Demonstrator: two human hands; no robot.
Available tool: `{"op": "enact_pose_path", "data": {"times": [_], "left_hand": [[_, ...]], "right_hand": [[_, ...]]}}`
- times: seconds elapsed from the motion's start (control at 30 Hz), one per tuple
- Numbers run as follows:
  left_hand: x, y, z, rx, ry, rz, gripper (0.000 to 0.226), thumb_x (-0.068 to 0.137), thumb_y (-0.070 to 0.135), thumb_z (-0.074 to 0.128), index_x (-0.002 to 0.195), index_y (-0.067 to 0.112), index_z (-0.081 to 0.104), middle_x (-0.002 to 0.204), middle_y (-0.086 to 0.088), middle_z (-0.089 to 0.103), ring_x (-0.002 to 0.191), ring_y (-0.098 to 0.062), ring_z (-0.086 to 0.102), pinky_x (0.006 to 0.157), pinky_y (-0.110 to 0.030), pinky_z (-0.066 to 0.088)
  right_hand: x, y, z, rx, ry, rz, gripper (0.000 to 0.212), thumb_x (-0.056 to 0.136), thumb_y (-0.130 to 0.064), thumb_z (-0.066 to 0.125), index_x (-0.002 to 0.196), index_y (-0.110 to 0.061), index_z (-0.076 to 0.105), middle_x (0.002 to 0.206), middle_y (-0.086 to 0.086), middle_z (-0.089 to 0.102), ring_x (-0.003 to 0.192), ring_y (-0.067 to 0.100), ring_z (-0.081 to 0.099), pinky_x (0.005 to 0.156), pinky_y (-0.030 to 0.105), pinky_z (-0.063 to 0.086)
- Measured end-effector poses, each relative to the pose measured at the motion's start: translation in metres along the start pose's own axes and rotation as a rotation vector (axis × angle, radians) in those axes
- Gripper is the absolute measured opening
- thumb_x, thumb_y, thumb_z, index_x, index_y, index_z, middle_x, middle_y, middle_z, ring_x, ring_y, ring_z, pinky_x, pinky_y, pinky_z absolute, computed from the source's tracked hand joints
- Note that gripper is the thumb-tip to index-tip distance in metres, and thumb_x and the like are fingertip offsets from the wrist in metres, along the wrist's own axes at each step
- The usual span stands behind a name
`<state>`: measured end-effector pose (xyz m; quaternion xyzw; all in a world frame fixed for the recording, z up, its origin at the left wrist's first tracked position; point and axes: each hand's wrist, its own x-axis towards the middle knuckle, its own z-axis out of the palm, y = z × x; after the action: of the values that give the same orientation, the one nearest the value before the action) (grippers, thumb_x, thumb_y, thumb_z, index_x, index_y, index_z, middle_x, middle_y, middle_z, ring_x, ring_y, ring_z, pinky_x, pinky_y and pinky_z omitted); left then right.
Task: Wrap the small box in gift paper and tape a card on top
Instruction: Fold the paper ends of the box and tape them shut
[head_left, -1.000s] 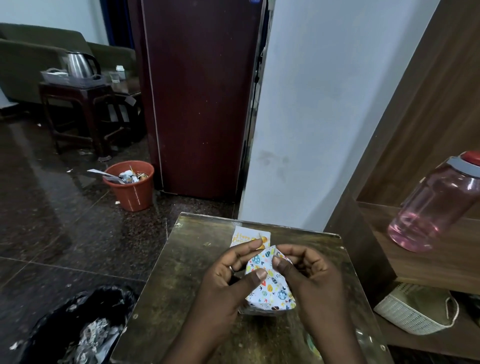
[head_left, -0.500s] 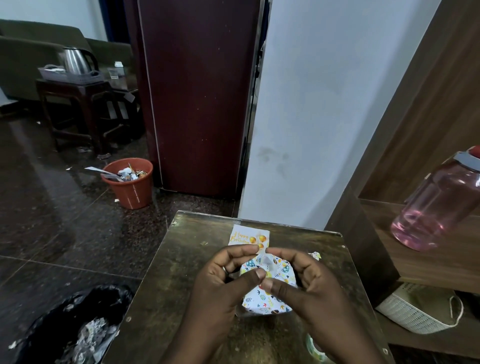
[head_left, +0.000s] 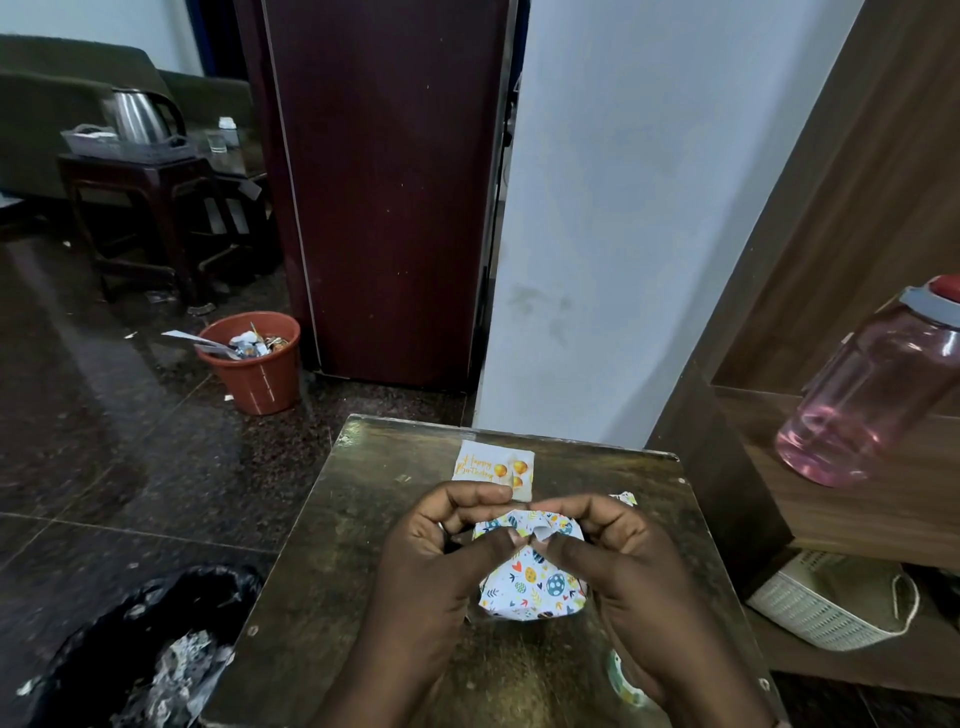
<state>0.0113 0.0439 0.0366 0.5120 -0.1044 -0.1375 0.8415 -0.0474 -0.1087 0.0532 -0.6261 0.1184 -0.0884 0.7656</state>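
The small box (head_left: 535, 584) is covered in white gift paper with coloured prints and sits on the small brown table (head_left: 363, 545). My left hand (head_left: 441, 556) and my right hand (head_left: 618, 551) both pinch the folded paper at its far top edge, thumbs meeting near the middle. A white "Happy Birthday" card (head_left: 493, 467) with orange balloons lies flat on the table just beyond the box. A tape roll (head_left: 626, 680) shows partly under my right wrist.
A white wall and a dark red door stand behind the table. To the right are a wooden shelf with a pink bottle (head_left: 872, 395) and a woven basket (head_left: 826, 603) below. An orange waste bin (head_left: 257, 364) and a black rubbish bag (head_left: 145, 649) sit on the floor to the left.
The raised paper flap has been folded down over the far end of the box. Both hands moved a little toward the card, thumbs now meeting at the top edge.
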Motion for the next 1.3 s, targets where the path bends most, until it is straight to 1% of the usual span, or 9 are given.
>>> {"op": "enact_pose_path", "data": {"times": [0.3,0.43,0.53,0.6,0.67,0.83,0.97,1.13,1.3], "left_hand": [[-0.002,-0.001,-0.004,0.221,-0.004,0.089,0.022,0.072,0.013,0.079,0.091,0.023,0.077,0.097,-0.010,0.078,0.086,-0.025,0.072,0.077,-0.044,0.060],[-0.003,0.000,-0.007,0.289,-0.021,0.122,0.022,0.075,0.014,0.079,0.092,0.027,0.077,0.098,-0.006,0.078,0.092,-0.021,0.072,0.081,-0.040,0.059],[-0.003,0.000,-0.007,0.308,-0.033,0.120,0.025,0.083,0.003,0.080,0.092,0.026,0.077,0.098,-0.006,0.078,0.093,-0.024,0.074,0.072,-0.034,0.061],[-0.004,0.000,-0.008,0.296,-0.033,0.105,0.025,0.084,0.002,0.081,0.091,0.026,0.078,0.100,-0.008,0.077,0.092,-0.027,0.075,0.064,-0.034,0.062],[-0.002,0.001,-0.010,0.289,-0.053,0.106,0.021,0.080,0.011,0.081,0.095,0.025,0.078,0.102,-0.011,0.077,0.095,-0.036,0.074,0.071,-0.044,0.064],[0.000,0.003,-0.022,0.370,-0.141,0.100,0.031,0.077,0.025,0.086,0.107,0.025,0.078,0.112,-0.009,0.077,0.105,-0.038,0.070,0.092,-0.064,0.056],[-0.004,0.008,-0.028,0.431,-0.221,0.078,0.050,0.069,0.035,0.091,0.116,0.032,0.075,0.118,-0.003,0.076,0.110,-0.029,0.070,0.094,-0.055,0.057],[-0.003,0.008,-0.028,0.481,-0.202,0.117,0.039,0.077,0.020,0.089,0.110,0.035,0.077,0.117,0.003,0.076,0.108,-0.020,0.072,0.089,-0.041,0.060],[-0.004,0.007,-0.027,0.549,-0.168,0.178,0.034,0.080,0.026,0.084,0.112,0.036,0.077,0.120,0.004,0.074,0.111,-0.023,0.070,0.097,-0.051,0.055]], "right_hand": [[-0.004,-0.007,0.006,-0.021,0.045,-0.023,0.019,0.081,0.019,0.066,0.087,0.002,0.073,0.102,0.012,0.079,0.100,0.025,0.075,0.081,0.032,0.059],[-0.007,-0.016,0.005,-0.210,0.044,-0.034,0.027,0.081,0.012,0.072,0.083,-0.013,0.082,0.107,-0.003,0.078,0.104,0.011,0.073,0.089,0.033,0.055],[-0.010,-0.025,0.006,-0.365,0.047,-0.088,0.022,0.082,0.007,0.076,0.083,-0.015,0.082,0.079,-0.027,0.072,0.073,-0.011,0.065,0.066,0.007,0.045],[-0.010,-0.024,0.006,-0.482,0.079,-0.143,0.018,0.082,-0.002,0.080,0.082,-0.020,0.081,0.056,-0.030,0.055,0.055,-0.006,0.053,0.055,0.008,0.038],[-0.007,-0.021,0.006,-0.552,0.111,-0.169,0.019,0.082,-0.008,0.082,0.080,-0.027,0.080,0.053,-0.025,0.048,0.052,0.000,0.045,0.054,0.011,0.035],[-0.007,-0.015,0.007,-0.595,0.156,-0.186,0.031,0.085,-0.002,0.076,0.078,-0.033,0.076,0.073,-0.010,0.059,0.059,0.006,0.048,0.060,0.022,0.042],[-0.008,-0.015,0.008,-0.563,0.165,-0.205,0.033,0.082,0.006,0.074,0.075,-0.026,0.076,0.089,-0.008,0.069,0.075,0.015,0.062,0.069,0.025,0.051],[-0.012,-0.025,0.006,-0.542,0.054,-0.198,0.041,0.082,0.011,0.071,0.072,-0.027,0.079,0.095,-0.015,0.072,0.083,0.005,0.067,0.069,0.015,0.050],[-0.013,-0.020,0.001,-0.723,0.055,-0.303,0.035,0.089,-0.004,0.072,0.088,-0.039,0.075,0.108,-0.016,0.065,0.081,0.010,0.063,0.072,0.026,0.052]]}}
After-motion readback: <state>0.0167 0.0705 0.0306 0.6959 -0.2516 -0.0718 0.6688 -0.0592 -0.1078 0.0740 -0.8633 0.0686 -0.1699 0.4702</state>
